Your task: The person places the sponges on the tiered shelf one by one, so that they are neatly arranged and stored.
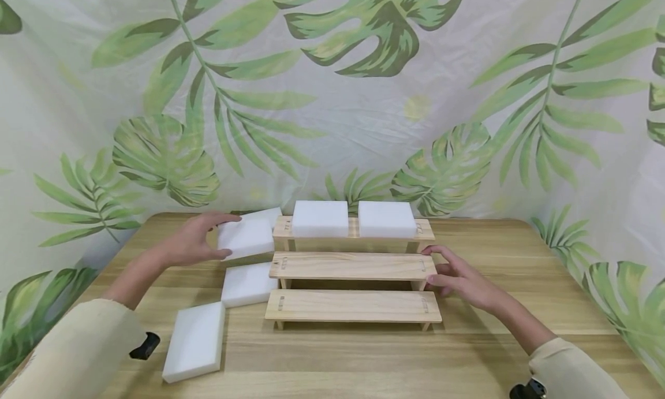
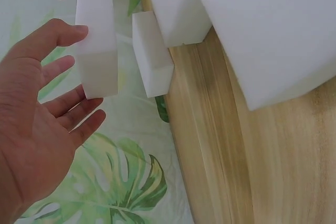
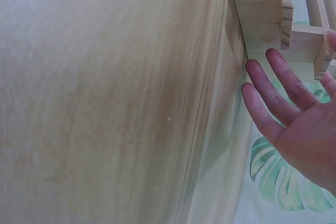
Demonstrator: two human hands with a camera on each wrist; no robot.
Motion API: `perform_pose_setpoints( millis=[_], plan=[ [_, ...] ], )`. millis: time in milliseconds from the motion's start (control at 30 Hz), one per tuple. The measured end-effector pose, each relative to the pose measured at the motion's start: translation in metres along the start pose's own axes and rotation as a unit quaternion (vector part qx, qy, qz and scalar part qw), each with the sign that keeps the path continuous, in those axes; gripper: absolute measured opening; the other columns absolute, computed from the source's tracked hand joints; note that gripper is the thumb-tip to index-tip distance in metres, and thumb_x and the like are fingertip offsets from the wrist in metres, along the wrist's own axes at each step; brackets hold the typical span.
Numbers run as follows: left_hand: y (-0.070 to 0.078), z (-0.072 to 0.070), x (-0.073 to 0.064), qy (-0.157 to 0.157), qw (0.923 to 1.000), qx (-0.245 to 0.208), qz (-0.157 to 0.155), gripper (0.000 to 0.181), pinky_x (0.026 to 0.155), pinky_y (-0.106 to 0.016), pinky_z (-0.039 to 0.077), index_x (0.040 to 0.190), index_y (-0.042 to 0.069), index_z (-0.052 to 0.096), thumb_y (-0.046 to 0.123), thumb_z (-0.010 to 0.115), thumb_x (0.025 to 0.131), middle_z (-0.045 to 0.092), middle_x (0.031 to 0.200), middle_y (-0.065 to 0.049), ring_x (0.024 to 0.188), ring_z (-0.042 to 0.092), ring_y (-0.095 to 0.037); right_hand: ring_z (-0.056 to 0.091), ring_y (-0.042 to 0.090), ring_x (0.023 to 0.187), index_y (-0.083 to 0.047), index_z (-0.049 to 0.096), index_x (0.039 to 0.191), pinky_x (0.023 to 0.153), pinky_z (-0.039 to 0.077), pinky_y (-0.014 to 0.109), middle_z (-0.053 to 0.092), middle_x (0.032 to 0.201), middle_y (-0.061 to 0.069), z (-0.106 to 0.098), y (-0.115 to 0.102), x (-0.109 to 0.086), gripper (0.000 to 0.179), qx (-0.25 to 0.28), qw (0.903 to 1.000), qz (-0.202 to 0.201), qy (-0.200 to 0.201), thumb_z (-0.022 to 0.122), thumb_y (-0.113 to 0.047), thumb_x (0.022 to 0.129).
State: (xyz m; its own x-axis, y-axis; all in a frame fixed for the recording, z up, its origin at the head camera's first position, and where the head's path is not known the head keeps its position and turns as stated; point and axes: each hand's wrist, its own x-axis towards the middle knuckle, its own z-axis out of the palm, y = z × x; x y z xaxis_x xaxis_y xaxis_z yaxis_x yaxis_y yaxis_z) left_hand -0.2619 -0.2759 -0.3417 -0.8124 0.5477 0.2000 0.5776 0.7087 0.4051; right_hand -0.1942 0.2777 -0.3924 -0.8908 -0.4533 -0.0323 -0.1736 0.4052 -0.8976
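From where I stand, the largest thing is the leaf-printed cloth [image 1: 343,127], which hangs beyond both hands; after it comes the wooden table [image 1: 337,358], below them. Between the hands, like stairs on legs, stand the lowest board [image 1: 353,306], the middle board [image 1: 353,266] and the top board [image 1: 354,228]. The right hand [image 1: 464,280] is rather wide, with thumb and forefinger gripping the right end of the middle board. The left hand [image 1: 189,240] has its thumb and fingers around the held block [image 1: 246,237]. Just beyond this one is the back block [image 1: 270,214]; toward the person from the left hand lie the near block [image 1: 249,284] and, farther, the front block [image 1: 194,341]. Ahead, between the hands, the upper left block [image 1: 320,219] and the upper right block [image 1: 387,219] rest on the top board. I judge the work partly done: two white blocks are on the boards, while four, counting the held one, are not.
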Motion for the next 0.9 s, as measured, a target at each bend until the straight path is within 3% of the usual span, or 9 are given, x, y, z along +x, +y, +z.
perform_pose_setpoints(
  millis=[400, 600, 900],
  plan=[
    [0.004, -0.007, -0.005, 0.014, 0.9996, -0.024, -0.006, 0.055, 0.094, -0.065, 0.046, 0.134, 0.001, 0.064, 0.015, 0.084, 0.085, 0.054, 0.136, -0.027, 0.122, 0.054, -0.046, 0.066, 0.032, 0.103, -0.005, 0.033, 0.146, 0.08, 0.055, 0.044, 0.07, 0.107, 0.019, 0.0, 0.002, 0.001, 0.05, 0.001, 1.0, 0.002, -0.002, 0.059, -0.019, 0.105],
    [0.006, -0.006, -0.003, 0.025, 0.9992, -0.03, 0.003, 0.051, 0.092, -0.06, 0.05, 0.129, -0.001, 0.067, 0.014, 0.084, 0.084, 0.058, 0.127, -0.023, 0.112, 0.059, -0.041, 0.067, 0.027, 0.101, -0.006, 0.034, 0.145, 0.079, 0.056, 0.044, 0.07, 0.107, 0.019, 0.0, 0.002, 0.001, 0.049, 0.0, 1.0, -0.001, -0.001, 0.059, -0.019, 0.105],
    [0.013, -0.007, 0.001, 0.029, 0.9993, -0.017, -0.019, 0.049, 0.087, -0.054, 0.05, 0.126, -0.002, 0.07, 0.016, 0.084, 0.082, 0.057, 0.124, -0.024, 0.105, 0.058, -0.038, 0.067, 0.029, 0.102, -0.005, 0.033, 0.146, 0.079, 0.056, 0.045, 0.07, 0.106, 0.02, 0.0, 0.003, 0.001, 0.049, -0.005, 1.0, -0.004, -0.001, 0.059, -0.019, 0.105]
  ],
)
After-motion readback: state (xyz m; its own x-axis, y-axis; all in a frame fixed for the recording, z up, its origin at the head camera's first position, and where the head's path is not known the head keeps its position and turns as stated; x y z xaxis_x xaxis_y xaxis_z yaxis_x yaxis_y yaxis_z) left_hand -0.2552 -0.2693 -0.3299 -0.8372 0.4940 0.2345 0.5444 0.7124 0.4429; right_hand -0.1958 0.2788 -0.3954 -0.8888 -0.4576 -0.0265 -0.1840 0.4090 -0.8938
